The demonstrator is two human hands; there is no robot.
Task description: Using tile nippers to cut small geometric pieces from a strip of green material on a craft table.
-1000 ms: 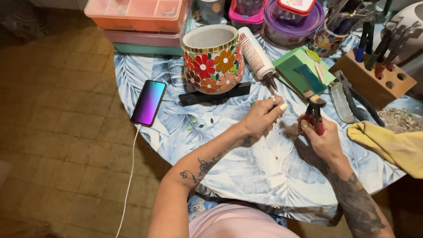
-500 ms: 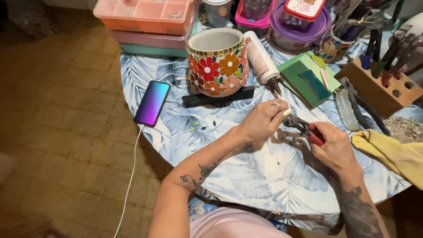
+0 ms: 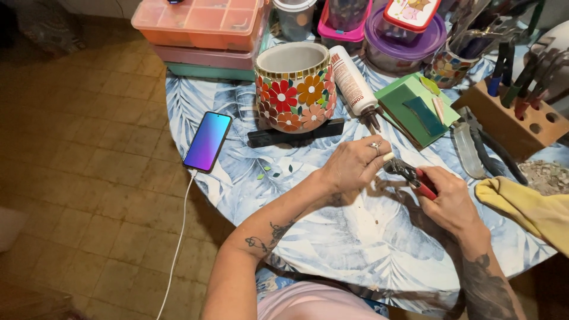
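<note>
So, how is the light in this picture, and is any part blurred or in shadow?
Head view: warm, even light on the table; soft shadows lie under the left hand and right hand. The phone screen glows brightly, with no harsh glare. The flowered pot is sharp; the floor at left is dim, and the frame edges bend slightly.

The light is bright and even on the counter [image 3: 367,237], coming from above. The floor [image 3: 89,178] at the left is dimmer. The picture is sharp, with soft shadows under the hands.
</note>
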